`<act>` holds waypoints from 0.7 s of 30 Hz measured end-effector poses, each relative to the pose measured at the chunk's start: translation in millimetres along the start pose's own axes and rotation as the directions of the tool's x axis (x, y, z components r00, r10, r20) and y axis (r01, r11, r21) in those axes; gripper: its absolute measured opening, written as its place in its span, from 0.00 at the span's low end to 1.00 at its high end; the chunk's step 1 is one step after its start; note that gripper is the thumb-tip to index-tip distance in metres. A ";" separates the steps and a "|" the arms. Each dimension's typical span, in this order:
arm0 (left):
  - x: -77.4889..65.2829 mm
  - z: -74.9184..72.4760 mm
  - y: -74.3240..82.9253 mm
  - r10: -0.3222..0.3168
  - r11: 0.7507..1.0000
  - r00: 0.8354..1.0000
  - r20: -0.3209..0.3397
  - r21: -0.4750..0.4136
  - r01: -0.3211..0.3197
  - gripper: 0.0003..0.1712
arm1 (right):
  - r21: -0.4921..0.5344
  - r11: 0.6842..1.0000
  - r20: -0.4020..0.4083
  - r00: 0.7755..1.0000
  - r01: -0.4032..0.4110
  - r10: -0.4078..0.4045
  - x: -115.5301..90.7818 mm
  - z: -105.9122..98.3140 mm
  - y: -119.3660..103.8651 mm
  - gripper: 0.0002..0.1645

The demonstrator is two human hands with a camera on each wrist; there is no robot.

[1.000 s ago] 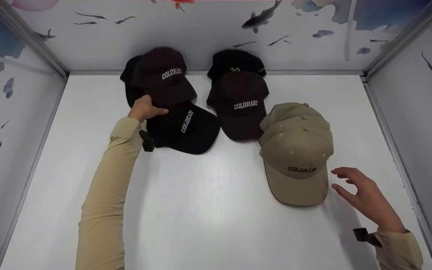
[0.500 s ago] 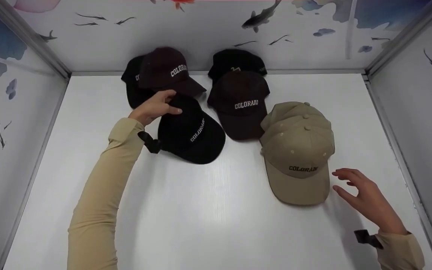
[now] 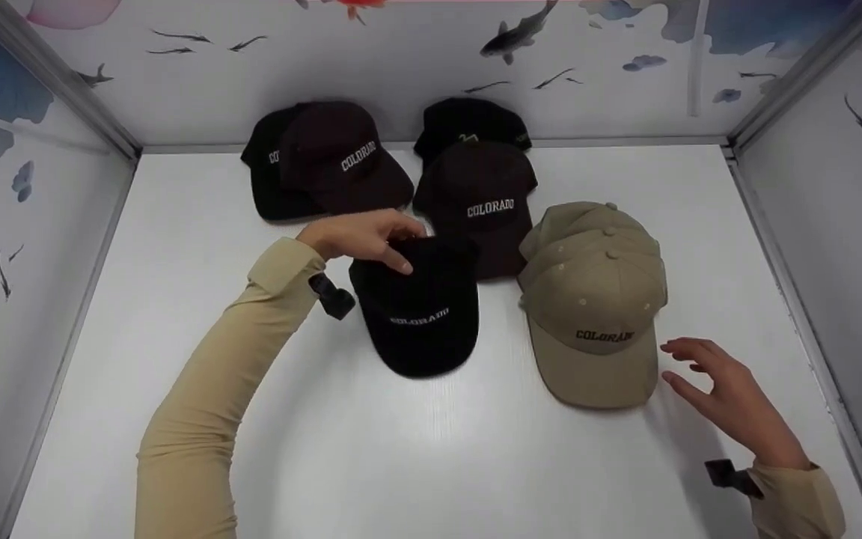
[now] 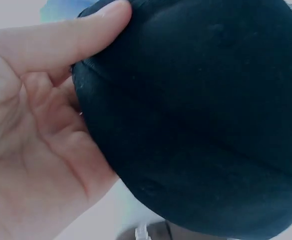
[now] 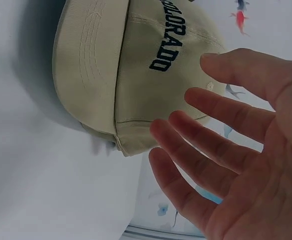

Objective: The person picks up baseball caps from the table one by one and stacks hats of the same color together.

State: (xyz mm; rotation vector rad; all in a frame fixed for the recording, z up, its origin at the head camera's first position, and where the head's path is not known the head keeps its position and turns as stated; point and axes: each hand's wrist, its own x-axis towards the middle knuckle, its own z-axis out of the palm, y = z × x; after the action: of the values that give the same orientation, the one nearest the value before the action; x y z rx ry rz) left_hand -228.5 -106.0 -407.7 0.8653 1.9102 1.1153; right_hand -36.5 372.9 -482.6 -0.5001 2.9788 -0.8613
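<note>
At the middle of the table (image 3: 371,457), the left hand (image 3: 364,236) grips a black cap (image 3: 420,299) by the edge opposite its brim, thumb on the crown. The right hand (image 3: 726,393) holds nothing, fingers relaxed and apart, just beside the stacked beige caps (image 3: 595,299). A maroon cap (image 3: 480,221) lies behind the black cap.

The left hand (image 3: 365,236) grips a black cap (image 3: 420,337).
</note>
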 end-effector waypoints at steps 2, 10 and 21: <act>8.4 7.0 3.3 0.011 1.000 0.998 0.060 0.019 -0.013 0.15 | 0.000 1.000 0.003 1.000 0.005 -0.005 0.2 1.2 -0.8 0.25; 48.3 28.5 -0.4 0.019 1.000 0.993 0.114 0.004 -0.019 0.12 | 0.024 0.999 0.003 1.000 0.029 -0.029 0.3 5.4 -6.0 0.25; 81.2 36.3 -8.4 -0.038 0.982 0.999 0.039 0.187 0.030 0.23 | 0.054 0.997 0.014 0.999 0.049 -0.050 -4.7 17.8 -5.3 0.27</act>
State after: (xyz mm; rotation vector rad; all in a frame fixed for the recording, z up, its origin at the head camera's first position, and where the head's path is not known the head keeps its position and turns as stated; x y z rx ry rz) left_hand -239.0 -27.5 -449.0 0.9464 2.0095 0.9014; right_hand -28.9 360.8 -495.4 -0.5780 2.9326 -0.9340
